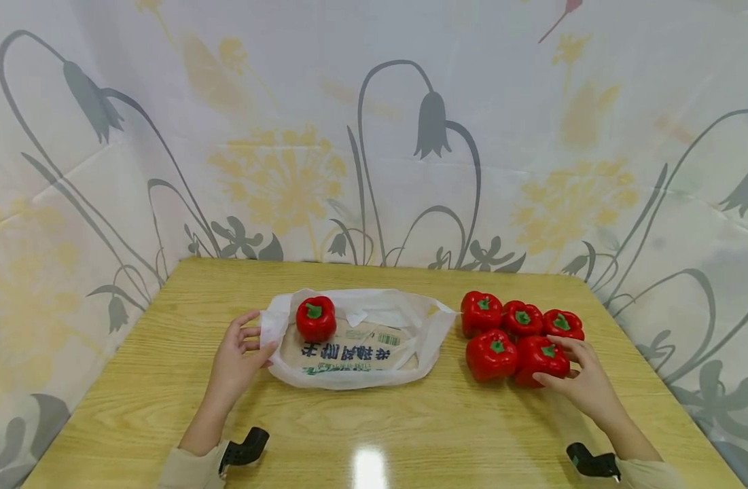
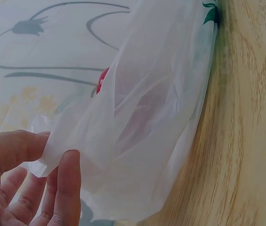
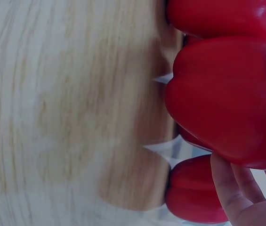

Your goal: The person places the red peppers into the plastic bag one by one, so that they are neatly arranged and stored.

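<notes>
My left hand [image 1: 242, 353] pinches the left edge of a white plastic bag [image 1: 361, 380], which lies with its mouth spread on the table. Thumb and fingers grip the thin film [image 2: 90, 146] in the left wrist view. One red bell pepper [image 1: 316, 319] with a green stem sits inside the bag at its left. On the right, my right hand [image 1: 578, 373] holds the front right bell pepper [image 1: 540, 361] of a group; the right wrist view shows that pepper [image 3: 227, 99] between thumb and fingers.
Beside the held one is another front pepper [image 1: 491, 355]. Behind stand a left pepper [image 1: 480, 314], a middle pepper [image 1: 522, 319] and a right pepper [image 1: 563, 324]. A floral curtain [image 1: 374, 170] rises behind the wooden table [image 1: 447, 435].
</notes>
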Motion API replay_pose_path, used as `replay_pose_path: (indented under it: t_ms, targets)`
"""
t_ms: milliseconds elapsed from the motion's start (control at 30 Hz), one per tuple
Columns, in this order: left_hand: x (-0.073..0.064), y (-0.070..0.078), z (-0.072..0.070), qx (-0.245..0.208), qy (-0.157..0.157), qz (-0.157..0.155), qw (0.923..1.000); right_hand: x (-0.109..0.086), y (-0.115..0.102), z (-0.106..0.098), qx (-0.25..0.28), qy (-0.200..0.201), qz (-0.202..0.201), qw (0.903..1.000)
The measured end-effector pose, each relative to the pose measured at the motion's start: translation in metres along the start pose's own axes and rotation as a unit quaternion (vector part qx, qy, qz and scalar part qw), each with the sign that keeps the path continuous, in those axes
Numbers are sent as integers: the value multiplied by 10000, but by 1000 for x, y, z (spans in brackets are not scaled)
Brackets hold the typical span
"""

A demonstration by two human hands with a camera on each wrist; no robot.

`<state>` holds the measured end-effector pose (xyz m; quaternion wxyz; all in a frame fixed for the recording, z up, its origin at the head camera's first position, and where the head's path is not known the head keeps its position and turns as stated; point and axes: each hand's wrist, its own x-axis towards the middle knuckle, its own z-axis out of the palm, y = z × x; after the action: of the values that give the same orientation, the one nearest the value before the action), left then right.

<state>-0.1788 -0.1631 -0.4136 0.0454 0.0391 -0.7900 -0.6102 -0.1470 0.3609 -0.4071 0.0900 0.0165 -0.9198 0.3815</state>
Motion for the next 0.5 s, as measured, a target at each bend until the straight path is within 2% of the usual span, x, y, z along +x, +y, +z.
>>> replay_pose_path:
  t_ms: [500]
  targets:
    - [0, 0, -1, -100, -73, 17, 9999, -2, -11, -14, 191, 386, -279, 9987]
